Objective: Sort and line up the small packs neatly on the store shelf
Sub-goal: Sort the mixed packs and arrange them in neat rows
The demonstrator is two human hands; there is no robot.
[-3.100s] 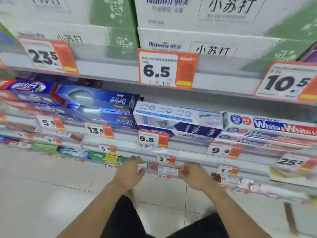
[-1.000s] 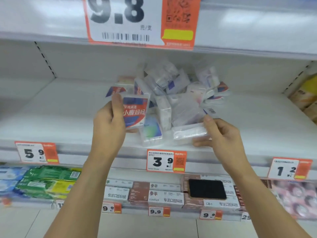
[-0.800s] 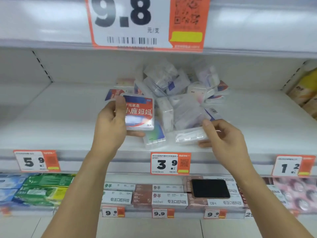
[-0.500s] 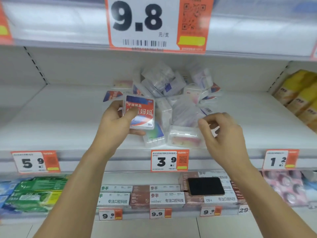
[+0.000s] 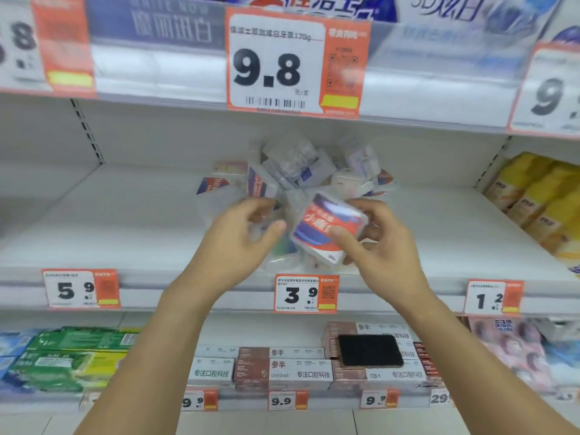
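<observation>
- The right hand [image 5: 381, 246] holds a red pack [image 5: 328, 230], a clear box with a red, white and blue label, tilted with its face toward the camera. The thumb presses on the front of the label and the other fingers curl round the pack's right edge and back.
- The left hand [image 5: 241, 243] is just left of that pack, half closed, with the thumb tip near the pack's left edge. Something clear and blurred sits between its fingers; whether it has a real grip on it I cannot tell.
- Behind and above both hands lies the heap [image 5: 301, 171] of small clear packs, jumbled at all angles on the white shelf [image 5: 125, 221]. Some show red and blue label corners.
- More clear packs lie directly under the hands at the shelf's front edge, partly hidden.
- Below the right hand, on the shelf lip, is a 3.9 tag [image 5: 306, 293]. A 5.9 tag [image 5: 80, 288] is well to the left of the left hand, and a 1.2 tag [image 5: 492, 298] is to the right of the right forearm.
- Above the hands hangs a large 9.8 tag [image 5: 295, 62].
- Far right of the right hand stand yellow boxes [image 5: 539, 202].
- Beneath the forearms, one shelf down, are brown and white boxes [image 5: 282, 368], with a dark phone [image 5: 370, 350] lying on top of them.
- Green packs [image 5: 72, 356] lie lower left of the left forearm.
</observation>
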